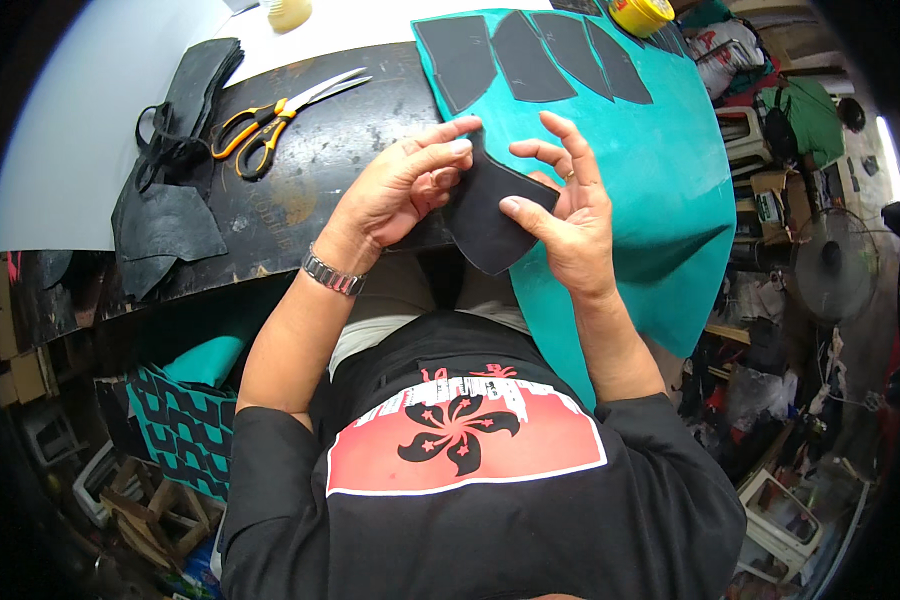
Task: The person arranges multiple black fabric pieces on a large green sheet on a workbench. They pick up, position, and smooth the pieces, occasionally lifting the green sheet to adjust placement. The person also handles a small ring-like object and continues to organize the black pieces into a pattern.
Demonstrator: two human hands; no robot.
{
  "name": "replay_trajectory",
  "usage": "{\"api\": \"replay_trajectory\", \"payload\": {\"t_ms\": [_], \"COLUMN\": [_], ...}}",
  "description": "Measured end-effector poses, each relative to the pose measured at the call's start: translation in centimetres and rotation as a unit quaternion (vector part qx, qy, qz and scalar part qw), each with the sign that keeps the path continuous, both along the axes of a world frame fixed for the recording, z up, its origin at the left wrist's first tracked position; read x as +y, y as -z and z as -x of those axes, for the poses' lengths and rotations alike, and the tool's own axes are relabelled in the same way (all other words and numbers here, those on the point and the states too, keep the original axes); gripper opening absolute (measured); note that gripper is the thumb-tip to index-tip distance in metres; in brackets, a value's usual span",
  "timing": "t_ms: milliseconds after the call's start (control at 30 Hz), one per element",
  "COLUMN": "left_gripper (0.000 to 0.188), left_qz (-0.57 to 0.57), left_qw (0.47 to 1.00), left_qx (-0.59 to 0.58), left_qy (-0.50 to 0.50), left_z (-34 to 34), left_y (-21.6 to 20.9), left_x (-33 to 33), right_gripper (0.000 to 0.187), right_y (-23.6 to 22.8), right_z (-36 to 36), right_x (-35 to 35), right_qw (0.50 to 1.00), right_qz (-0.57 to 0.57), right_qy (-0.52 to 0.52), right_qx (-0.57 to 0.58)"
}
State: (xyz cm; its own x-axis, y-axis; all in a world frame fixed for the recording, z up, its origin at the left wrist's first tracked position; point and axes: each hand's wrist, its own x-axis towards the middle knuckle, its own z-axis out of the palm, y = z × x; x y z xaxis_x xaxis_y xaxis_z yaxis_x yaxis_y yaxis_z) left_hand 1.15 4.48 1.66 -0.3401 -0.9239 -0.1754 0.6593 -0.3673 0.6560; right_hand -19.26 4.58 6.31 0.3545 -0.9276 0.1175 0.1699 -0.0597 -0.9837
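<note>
A flat black cut piece (495, 215), with a curved lower edge, hangs between my hands over the near table edge. My left hand (420, 170) pinches its upper left corner between thumb and fingertips. On the piece's right side, the thumb of my right hand (575, 215) presses its front face, with other fingers raised and some hidden behind it. Beyond my hands, several black cut pieces (535, 60) lie on a teal sheet (660, 150) draped over the table edge. Left of my hands rest scissors (275, 120) with orange and black handles, blades slightly apart.
Black strips (198, 95) and loose black pieces (170, 225) lie on the dark table (360, 120) at the left. A yellow tub (640, 15) stands at the far right. A fan (836, 265) and stools (782, 525) crowd the right side. Cut-out teal material (185, 430) hangs at lower left.
</note>
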Motion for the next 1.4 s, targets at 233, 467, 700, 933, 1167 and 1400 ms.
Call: {"api": "replay_trajectory", "payload": {"t_ms": [233, 467, 700, 933, 1167, 1400], "left_gripper": [0.046, 0.032, 0.031, 0.042, 0.054, 0.055], "left_qz": [-0.012, 0.032, 0.131, 0.173, 0.177, 0.152], "left_qw": [0.972, 0.988, 0.842, 0.79, 0.79, 0.755], "left_qx": [-0.22, -0.083, -0.502, -0.569, -0.559, -0.614], "left_qy": [0.087, -0.124, -0.152, -0.149, -0.179, -0.175], "left_z": [2.1, 4.8, 3.0, 2.4, 2.0, 2.3], "left_y": [-1.7, -0.3, 1.0, 1.6, 3.1, 2.4], "left_x": [1.6, -0.3, -4.5, -6.0, -6.3, -6.4], "right_gripper": [0.081, 0.069, 0.064, 0.063, 0.06, 0.056], "right_y": [-3.0, 0.6, 4.8, 5.6, 6.1, 6.3], "right_z": [3.8, 4.6, 5.2, 5.2, 5.1, 4.8], "right_x": [0.7, -0.7, -2.3, -4.0, -4.0, -3.8], "right_qw": [0.989, 0.995, 0.993, 0.99, 0.987, 0.985], "right_qz": [0.119, -0.015, -0.017, -0.02, -0.008, -0.008], "right_qy": [0.041, 0.064, 0.104, 0.125, 0.13, 0.136], "right_qx": [-0.081, -0.073, 0.049, 0.061, 0.091, 0.107]}}
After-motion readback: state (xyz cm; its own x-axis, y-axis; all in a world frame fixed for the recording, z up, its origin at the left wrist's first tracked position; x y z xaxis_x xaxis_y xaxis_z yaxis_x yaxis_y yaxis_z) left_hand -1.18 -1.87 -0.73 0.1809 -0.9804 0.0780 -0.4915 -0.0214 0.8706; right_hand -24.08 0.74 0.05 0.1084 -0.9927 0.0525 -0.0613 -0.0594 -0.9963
